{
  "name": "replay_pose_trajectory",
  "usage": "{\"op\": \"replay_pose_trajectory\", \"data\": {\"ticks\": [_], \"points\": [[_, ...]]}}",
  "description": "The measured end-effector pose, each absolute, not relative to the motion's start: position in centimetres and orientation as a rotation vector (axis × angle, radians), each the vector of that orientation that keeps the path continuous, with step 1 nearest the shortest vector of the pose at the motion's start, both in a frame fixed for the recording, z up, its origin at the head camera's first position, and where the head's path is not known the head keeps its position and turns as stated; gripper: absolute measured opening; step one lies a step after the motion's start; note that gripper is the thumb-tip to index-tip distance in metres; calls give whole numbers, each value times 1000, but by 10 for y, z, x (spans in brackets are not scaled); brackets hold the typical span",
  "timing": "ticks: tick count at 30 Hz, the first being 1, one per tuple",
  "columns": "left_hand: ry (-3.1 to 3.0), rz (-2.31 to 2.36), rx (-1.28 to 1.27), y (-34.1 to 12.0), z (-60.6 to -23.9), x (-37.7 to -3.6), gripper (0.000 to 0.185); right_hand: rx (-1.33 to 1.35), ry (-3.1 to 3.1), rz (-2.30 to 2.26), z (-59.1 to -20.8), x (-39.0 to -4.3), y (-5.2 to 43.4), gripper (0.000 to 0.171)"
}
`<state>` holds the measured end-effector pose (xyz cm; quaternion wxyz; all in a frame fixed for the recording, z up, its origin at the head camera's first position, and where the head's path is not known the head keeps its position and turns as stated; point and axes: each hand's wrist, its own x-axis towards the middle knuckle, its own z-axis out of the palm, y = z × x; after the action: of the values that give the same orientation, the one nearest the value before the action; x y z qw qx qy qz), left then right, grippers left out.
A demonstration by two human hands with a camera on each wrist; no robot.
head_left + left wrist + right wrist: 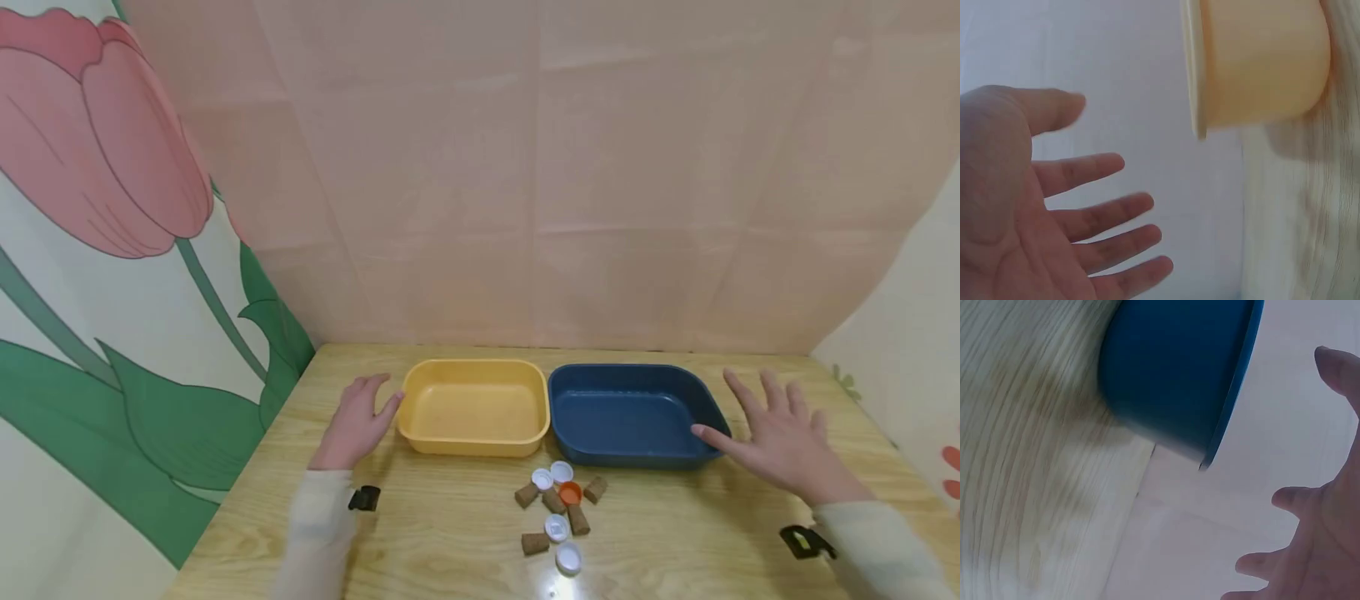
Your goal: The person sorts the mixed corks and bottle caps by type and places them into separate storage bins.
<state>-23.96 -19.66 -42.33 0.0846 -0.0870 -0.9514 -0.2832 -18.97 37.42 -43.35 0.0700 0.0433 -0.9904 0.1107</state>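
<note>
I see two tubs side by side on the wooden table (450, 550). The yellow tub (474, 407) is on the left and the blue tub (628, 412) is on the right. Their inner sides are just about touching. Both tubs sit at the back part of the table, close to the pink wall (540, 167).

My left hand (358, 421) is just beside the left end of the yellow tub. Its fingers are spread and relaxed and hold nothing. The thumb points at the tub's rim and is very near it, but I cannot tell if it touches. In the left wrist view the palm (1016, 212) is open and the yellow tub (1260, 62) is a little way off from the fingertips.

My right hand (780, 437) is at the right end of the blue tub. Its fingers are straight and spread wide, with nothing in them. The thumb reaches to the tub's right rim. In the right wrist view the blue tub (1179, 375) is apart from the fingers (1335, 369).

In front of the tubs, near the middle of the table, lies a little pile. It has brown corks (553, 502), white bottle caps (557, 527) and one orange cap (570, 492).

On the left there is a big picture of a pink tulip (97, 142) with green leaves.
</note>
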Motion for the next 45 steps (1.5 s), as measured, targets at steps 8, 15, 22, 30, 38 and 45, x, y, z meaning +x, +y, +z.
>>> {"op": "replay_pose_trajectory", "data": {"ticks": [8,15,22,30,38,45], "points": [[-2795,-986,-200,-185,-429,-247,42,246,-2863,382,-435,-184,355,102],[-2836,-1023,-161,-182,-436,-250,42,329,-2793,420,-429,-179,328,88],[-2863,-1026,-138,-185,-441,-251,40,378,-2736,483,-425,-172,298,52],[-2911,-1118,-94,-187,-449,-255,43,557,-2748,587,-431,-164,268,9],[-2915,-1183,-84,-186,-454,-257,46,768,-2911,766,-443,-157,243,16],[-2928,-1229,-79,-187,-460,-257,46,822,-2997,679,-459,-159,234,24]]}}
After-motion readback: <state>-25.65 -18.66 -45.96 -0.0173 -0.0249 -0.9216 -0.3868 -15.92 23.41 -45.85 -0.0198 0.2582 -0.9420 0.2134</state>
